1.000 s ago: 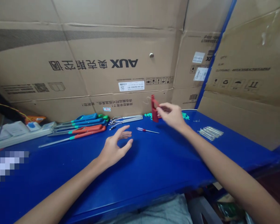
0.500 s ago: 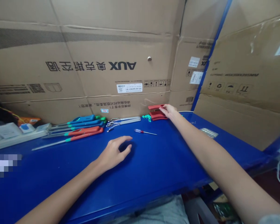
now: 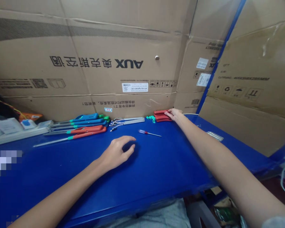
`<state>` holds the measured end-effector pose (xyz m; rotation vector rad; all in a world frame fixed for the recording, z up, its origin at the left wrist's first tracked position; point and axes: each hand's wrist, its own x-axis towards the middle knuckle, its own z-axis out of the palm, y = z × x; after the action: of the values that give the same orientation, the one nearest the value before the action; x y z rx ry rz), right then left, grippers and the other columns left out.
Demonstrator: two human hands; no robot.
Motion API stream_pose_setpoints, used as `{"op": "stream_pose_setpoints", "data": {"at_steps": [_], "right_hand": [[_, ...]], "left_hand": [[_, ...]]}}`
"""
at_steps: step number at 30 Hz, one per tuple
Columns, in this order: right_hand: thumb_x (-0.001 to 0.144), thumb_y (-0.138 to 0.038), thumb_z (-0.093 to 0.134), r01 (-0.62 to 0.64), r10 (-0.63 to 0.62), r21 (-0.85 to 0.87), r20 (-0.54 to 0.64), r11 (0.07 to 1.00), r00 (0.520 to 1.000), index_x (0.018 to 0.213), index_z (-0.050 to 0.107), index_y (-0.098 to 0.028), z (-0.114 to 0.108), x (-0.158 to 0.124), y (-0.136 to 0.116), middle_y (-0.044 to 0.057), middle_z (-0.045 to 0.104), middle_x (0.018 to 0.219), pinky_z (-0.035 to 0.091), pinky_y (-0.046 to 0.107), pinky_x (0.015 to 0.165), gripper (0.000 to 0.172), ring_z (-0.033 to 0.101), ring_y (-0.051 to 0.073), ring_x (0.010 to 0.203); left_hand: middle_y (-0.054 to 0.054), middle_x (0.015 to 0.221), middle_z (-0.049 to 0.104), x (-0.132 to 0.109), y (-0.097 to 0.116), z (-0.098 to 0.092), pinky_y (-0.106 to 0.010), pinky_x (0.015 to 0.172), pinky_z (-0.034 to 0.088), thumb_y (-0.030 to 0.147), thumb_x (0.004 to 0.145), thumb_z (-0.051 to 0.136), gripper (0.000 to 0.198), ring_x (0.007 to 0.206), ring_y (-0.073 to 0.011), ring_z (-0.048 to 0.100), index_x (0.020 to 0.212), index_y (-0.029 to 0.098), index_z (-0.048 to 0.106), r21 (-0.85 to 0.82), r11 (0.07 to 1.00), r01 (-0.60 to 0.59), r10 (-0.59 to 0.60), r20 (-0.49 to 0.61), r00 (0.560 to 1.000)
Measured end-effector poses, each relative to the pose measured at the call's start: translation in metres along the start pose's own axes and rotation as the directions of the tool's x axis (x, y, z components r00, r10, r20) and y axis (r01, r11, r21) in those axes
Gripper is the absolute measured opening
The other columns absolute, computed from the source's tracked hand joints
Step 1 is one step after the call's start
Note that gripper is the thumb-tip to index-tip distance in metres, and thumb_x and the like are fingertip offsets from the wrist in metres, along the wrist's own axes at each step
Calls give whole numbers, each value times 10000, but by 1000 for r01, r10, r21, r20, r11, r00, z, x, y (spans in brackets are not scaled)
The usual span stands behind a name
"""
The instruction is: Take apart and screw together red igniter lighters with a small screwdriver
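Note:
My right hand (image 3: pixel 175 114) reaches to the back of the blue table, thumb and fingers closed around the end of a red plastic handle piece (image 3: pixel 160 112). That piece rests on other red handle pieces (image 3: pixel 161 118), and my fingers partly cover the stack. Small green plastic parts (image 3: pixel 152 118) lie at its left. My left hand (image 3: pixel 118 150) hovers low over the table's middle, holding nothing, with thumb and fingers curved apart. Beyond its fingertips lies a small screwdriver (image 3: pixel 149 133) with a clear and red handle.
Blue and red-handled tools (image 3: pixel 87 129) with long metal rods lie at the left, near a white power strip (image 3: pixel 21 134). Thin metal rods with wires (image 3: pixel 128 121) lie at the back centre. Metal strips (image 3: pixel 215 136) are at the right. Cardboard walls (image 3: pixel 97 38) enclose the table (image 3: pixel 142 171).
My right hand has lowered the red handle piece onto the stack. The left hand keeps its curved shape, and the view has shifted slightly.

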<state>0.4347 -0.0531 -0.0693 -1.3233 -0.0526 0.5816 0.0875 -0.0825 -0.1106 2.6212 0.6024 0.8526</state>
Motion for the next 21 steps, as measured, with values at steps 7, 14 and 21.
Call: {"op": "stream_pose_setpoints", "data": {"at_steps": [7,14,21], "right_hand": [[680,94,570,-53,58,-107,45,993,997,967,465,-53,-6,-13,-12,113,567,877,587,256,543,339,651,219,788],[738,56,512,119,-94,-245,114,962,989,910,471,-60,-13,-20,-19,105,559,823,563,226,531,212,629,156,706],[734,-20,532,438,-283,-472,365,765,887,685,570,-75,-12,-43,-12,89,584,667,554,347,690,83,584,143,611]], "left_hand": [[-54,1081,667,1,1,-1,-306,917,488,349,870,472,288,1005,-193,627,1020,180,651,0,1000,-30,30,-24,999],[-63,1063,669,2,-3,-2,-318,898,487,337,856,474,280,984,-199,626,1010,189,654,-10,1000,-25,25,-19,1000],[-97,950,680,11,-38,-30,-374,841,472,363,801,469,294,923,-271,614,927,189,670,221,967,126,-112,-77,991]]}}
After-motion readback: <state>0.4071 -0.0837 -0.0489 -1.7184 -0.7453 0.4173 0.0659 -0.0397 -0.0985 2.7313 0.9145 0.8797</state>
